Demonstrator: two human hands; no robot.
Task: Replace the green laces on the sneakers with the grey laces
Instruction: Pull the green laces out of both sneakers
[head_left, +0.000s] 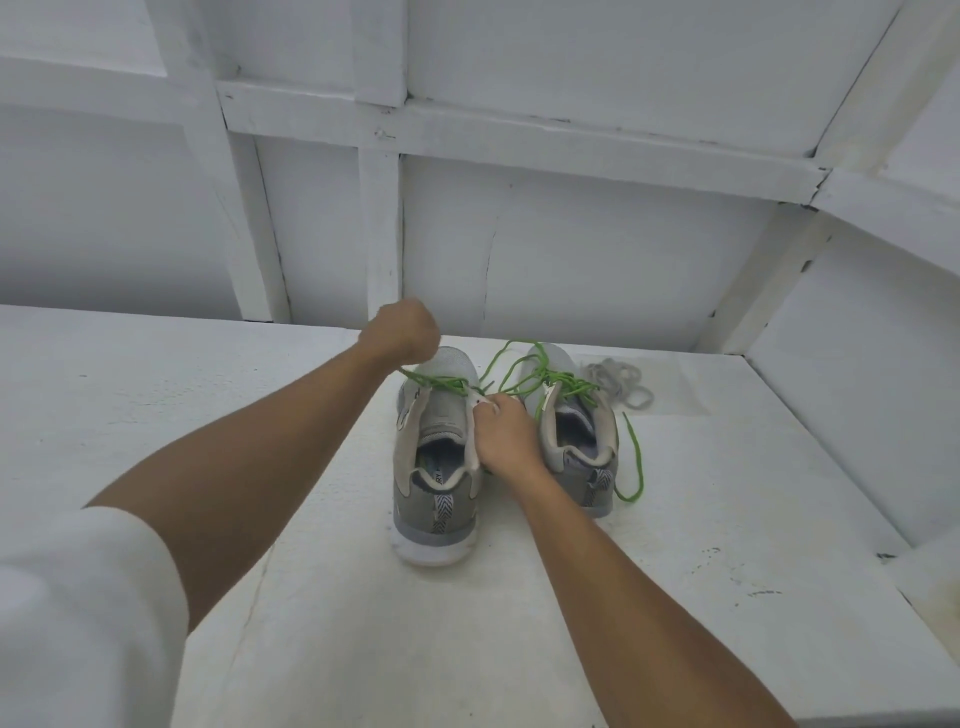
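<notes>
Two grey sneakers stand side by side on a white surface, heels toward me. The left sneaker (436, 467) has a green lace (441, 383) threaded only through its front eyelets. My left hand (402, 332) is raised above its toe, fingers curled round one end of that lace, pulling it up and left. My right hand (501, 431) pinches the right eyelet edge of the same sneaker. The right sneaker (576, 441) carries a loosened green lace (631, 457) trailing down its right side. Grey laces (618, 384) lie in a loose heap to the right of it.
The white surface (260, 395) ends at a white panelled wall (571, 260) just behind the shoes. A white raised ledge (857, 415) runs along the right side. My white sleeve (78, 613) fills the lower left corner.
</notes>
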